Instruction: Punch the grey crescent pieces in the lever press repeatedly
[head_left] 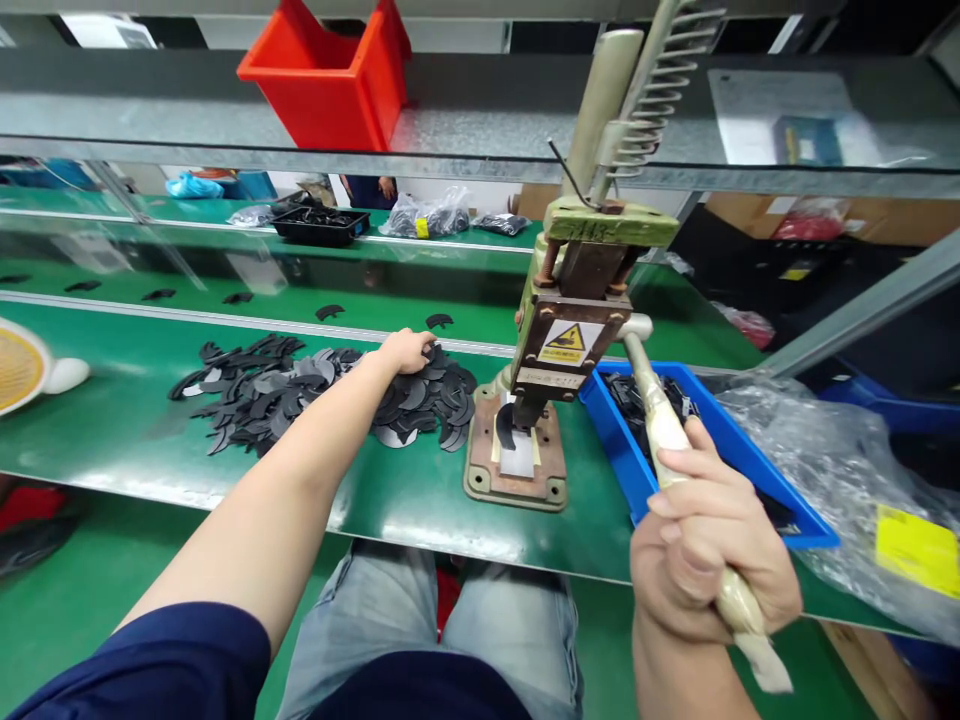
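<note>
My right hand is wrapped around the tape-covered lever handle of a green hand press. On the press base, a black curved piece lies under the ram, over a bright metal plate. To the left, my left hand reaches over the far side of a pile of black curved pieces. Its fingers are curled downward and closed; their tips, and whatever they may hold, are hidden.
A blue bin of black parts stands right of the press, beside clear plastic bags. Behind the pile, spaced curved pieces lie on a green belt. A red bin sits on the shelf above. A person stands beyond.
</note>
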